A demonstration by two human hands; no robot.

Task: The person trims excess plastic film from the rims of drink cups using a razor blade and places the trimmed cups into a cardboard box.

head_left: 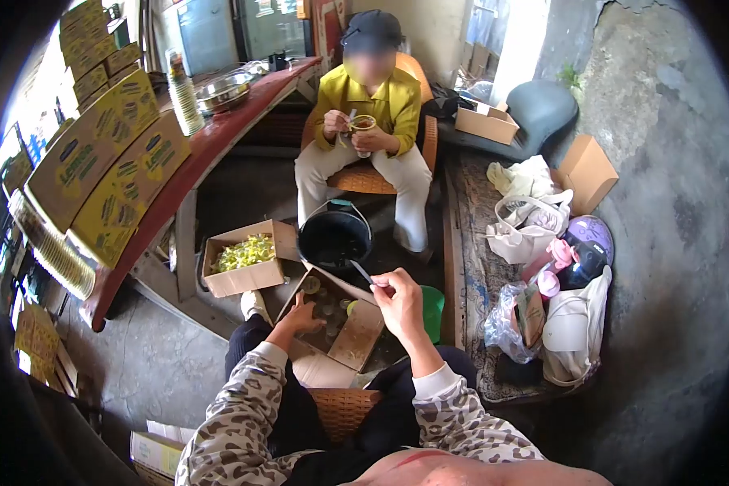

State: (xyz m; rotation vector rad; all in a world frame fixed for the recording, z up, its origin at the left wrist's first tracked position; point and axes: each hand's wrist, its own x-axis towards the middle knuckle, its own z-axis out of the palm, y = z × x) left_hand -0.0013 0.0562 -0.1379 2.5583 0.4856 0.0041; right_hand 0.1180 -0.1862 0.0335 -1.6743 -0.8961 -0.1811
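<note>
My right hand (399, 301) is closed on a knife (361, 271), its slim grey blade pointing up and left toward the bucket. My left hand (301, 314) reaches over the left side of an open cardboard box (358, 336), fingers apart, with nothing visible in them. Inside that box are several clear round cups (311, 285), partly shaded. Just beyond it stands a black bucket (334, 239) with dark contents I cannot make out. Left of the bucket, a second cardboard box (236, 279) is full of yellow-green scraps (247, 253).
A person (370, 105) sits opposite, holding a cup (364, 123) and a thin tool. A green container (432, 314) is beside my right wrist. At left, a red-edged counter (178, 190) bears yellow cartons (130, 182) and stacked cups. Bags (575, 332) and a purple helmet (589, 236) lie right.
</note>
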